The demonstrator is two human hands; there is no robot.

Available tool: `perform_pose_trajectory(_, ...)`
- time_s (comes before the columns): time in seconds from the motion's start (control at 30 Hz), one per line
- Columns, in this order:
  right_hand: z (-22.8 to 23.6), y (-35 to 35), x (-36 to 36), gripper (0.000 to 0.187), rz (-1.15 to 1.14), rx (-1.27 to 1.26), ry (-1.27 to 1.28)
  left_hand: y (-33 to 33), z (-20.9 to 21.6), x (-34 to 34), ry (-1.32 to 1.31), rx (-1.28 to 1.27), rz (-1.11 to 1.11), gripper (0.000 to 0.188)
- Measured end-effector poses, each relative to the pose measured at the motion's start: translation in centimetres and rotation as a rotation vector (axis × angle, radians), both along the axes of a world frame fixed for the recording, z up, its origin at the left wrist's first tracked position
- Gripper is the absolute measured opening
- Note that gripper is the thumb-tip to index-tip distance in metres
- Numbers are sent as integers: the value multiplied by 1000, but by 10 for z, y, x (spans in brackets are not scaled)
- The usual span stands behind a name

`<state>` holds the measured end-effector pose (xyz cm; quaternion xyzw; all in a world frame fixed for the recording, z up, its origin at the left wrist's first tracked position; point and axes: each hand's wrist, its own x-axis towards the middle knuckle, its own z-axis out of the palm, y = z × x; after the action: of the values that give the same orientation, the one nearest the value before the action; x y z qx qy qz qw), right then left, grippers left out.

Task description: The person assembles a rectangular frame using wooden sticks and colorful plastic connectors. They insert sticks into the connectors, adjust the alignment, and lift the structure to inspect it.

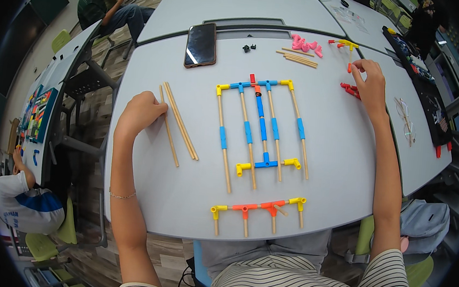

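At the left of the table, my left hand (143,112) is closed, its fingertips on one thin wooden stick (171,141). Two more wooden sticks (181,122) lie beside it. At the far right, my right hand (371,85) pinches the red end of a small yellow-and-red connector piece (350,45). Red connectors (350,90) lie just under that hand. Between my hands rests a flat frame (263,129) of sticks joined by blue and yellow connectors, with a red piece at its top. Nearer me is a shorter assembly (259,206) with orange and yellow connectors and short sticks.
A phone (201,45) lies at the back left of the table. Small black parts (249,48), pink connectors (306,44) and more sticks (299,58) are at the back. Glasses (405,122) and a black case (422,86) sit right. A person (108,7) sits far left.
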<state>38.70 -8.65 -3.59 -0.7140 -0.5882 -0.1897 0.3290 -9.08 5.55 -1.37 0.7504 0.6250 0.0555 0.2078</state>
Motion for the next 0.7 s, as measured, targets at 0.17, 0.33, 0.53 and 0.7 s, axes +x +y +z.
perform_pose_trajectory(0.17,-1,0,1,12,18,6,-8,4,-3,-4,-42,-13,-2,28)
perform_pose_trajectory(0.33,-2,1,-1,12,21,2,-4,6,0,-8,-36,-43,-32,29)
perform_pose_trajectory(0.53,-1,1,-1,11,23,-4,-6,1,0,5,-136,218,-37,39)
perform_pose_trajectory(0.7,0,0,-1,11,27,-5,-5,-20,0,32,-27,274,-60,39)
